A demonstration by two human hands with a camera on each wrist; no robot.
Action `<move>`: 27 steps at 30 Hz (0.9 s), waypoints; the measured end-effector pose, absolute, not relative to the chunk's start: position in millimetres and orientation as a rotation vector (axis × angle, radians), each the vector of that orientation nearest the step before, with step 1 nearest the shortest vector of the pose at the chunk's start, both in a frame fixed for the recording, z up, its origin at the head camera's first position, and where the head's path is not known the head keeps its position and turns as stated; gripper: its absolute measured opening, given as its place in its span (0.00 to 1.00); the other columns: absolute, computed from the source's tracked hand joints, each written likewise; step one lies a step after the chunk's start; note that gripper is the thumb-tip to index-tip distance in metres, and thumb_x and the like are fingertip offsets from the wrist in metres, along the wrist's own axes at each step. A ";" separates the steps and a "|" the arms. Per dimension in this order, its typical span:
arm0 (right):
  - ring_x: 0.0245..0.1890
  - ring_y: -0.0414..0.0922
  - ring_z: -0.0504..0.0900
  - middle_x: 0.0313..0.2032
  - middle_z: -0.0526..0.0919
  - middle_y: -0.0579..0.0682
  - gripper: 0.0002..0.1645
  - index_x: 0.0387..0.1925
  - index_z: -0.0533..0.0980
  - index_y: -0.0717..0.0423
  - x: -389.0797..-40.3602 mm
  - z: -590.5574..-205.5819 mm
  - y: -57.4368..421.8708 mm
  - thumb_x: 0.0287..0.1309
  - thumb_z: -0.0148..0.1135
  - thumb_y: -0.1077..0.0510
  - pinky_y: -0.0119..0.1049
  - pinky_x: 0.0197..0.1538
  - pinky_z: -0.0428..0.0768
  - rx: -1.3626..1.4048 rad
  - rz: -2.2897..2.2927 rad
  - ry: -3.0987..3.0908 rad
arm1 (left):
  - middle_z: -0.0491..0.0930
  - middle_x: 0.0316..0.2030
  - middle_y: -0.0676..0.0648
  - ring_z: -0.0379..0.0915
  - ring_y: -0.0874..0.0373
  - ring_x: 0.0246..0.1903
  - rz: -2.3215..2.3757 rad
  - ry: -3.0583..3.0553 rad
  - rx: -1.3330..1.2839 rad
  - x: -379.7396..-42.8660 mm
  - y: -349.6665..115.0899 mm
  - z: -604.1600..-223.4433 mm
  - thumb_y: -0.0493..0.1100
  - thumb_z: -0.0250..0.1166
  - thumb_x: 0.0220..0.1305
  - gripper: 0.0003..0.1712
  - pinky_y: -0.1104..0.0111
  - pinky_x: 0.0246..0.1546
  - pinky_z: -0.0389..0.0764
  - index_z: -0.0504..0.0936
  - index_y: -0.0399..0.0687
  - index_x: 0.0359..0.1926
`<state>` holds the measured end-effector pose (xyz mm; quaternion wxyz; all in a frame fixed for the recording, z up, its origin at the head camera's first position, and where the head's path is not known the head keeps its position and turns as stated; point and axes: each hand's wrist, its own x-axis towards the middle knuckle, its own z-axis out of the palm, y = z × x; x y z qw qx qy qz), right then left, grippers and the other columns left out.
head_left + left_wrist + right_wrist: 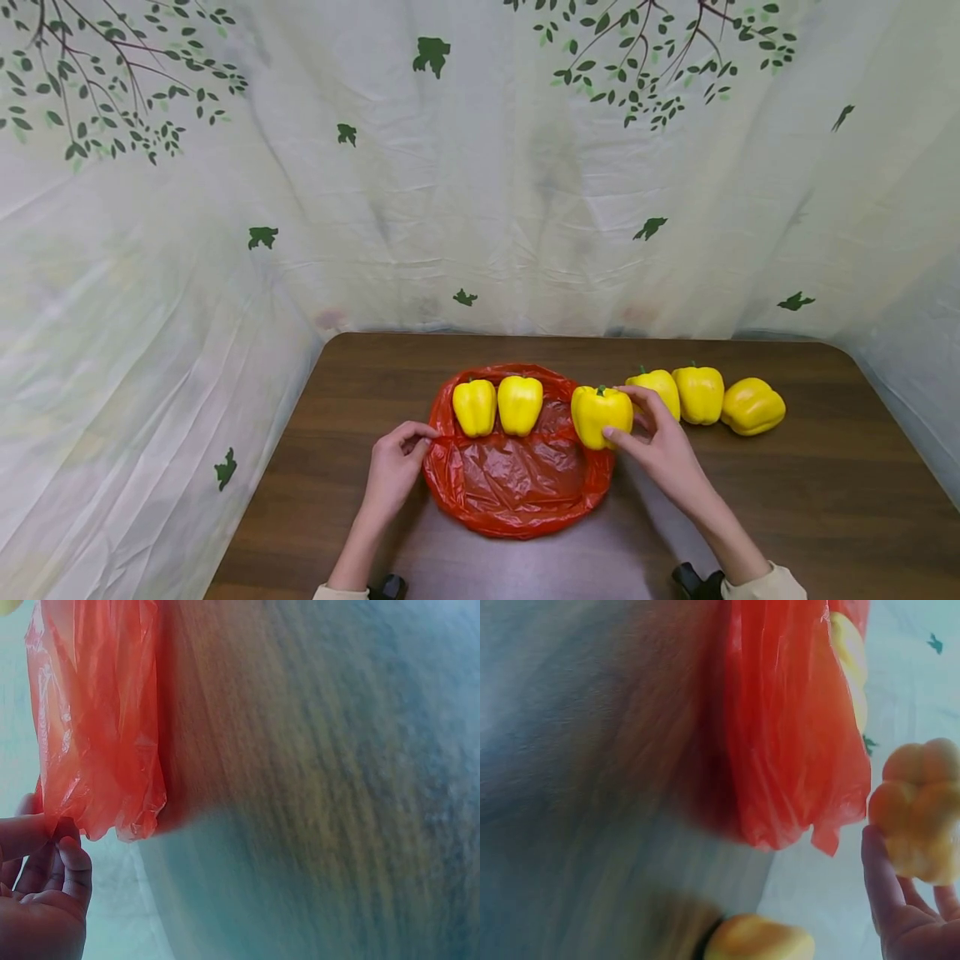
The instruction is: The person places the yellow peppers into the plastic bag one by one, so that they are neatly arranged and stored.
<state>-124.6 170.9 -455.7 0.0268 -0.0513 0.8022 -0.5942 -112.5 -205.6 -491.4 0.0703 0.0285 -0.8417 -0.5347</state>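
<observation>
A red plastic bag (pixel 521 483) stands on the table with its mouth spread wide and its rim rolled round. Two yellow bell peppers (pixel 475 408) sit side by side inside it, toward the back. My left hand (pixel 395 467) pinches the bag's left rim between thumb and fingers; the left wrist view shows the red film (pixel 101 727) at those fingertips. With my right hand (pixel 660 446) I grip another yellow bell pepper (pixel 600 417), stem up, over the bag's right rim. In the right wrist view this pepper (pixel 922 810) is held by the fingertips above table height.
Right of the bag, three more yellow bell peppers (pixel 701 395) are grouped on the brown wooden table (pixel 825 467); the rightmost one (pixel 753 407) lies on its side. Behind the table hangs a pale curtain (pixel 480 183) with leaf prints.
</observation>
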 end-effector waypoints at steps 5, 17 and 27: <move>0.59 0.55 0.72 0.62 0.70 0.54 0.41 0.67 0.62 0.54 -132.0 -453.8 161.3 0.57 0.71 0.50 0.37 0.51 0.80 -0.208 -1.842 2.473 | 0.83 0.35 0.49 0.76 0.52 0.30 -1.606 -2.529 0.087 -112.7 -206.3 -491.2 0.28 0.63 0.64 0.12 0.68 0.32 0.82 0.86 0.50 0.36; 0.57 0.55 0.76 0.59 0.72 0.58 0.40 0.61 0.62 0.56 -157.7 -454.2 142.6 0.53 0.75 0.52 0.43 0.51 0.80 -0.256 -1.818 2.418 | 0.83 0.36 0.49 0.76 0.53 0.31 -1.598 -2.540 0.091 -112.5 -206.1 -490.0 0.28 0.63 0.64 0.12 0.69 0.34 0.82 0.87 0.50 0.37; 0.56 0.57 0.76 0.59 0.74 0.61 0.40 0.63 0.65 0.55 -167.4 -462.1 140.9 0.55 0.72 0.46 0.50 0.51 0.80 -0.283 -1.530 2.603 | 0.83 0.36 0.48 0.76 0.52 0.31 -1.621 -2.538 0.094 -111.9 -206.6 -489.8 0.28 0.62 0.64 0.12 0.69 0.34 0.82 0.86 0.50 0.37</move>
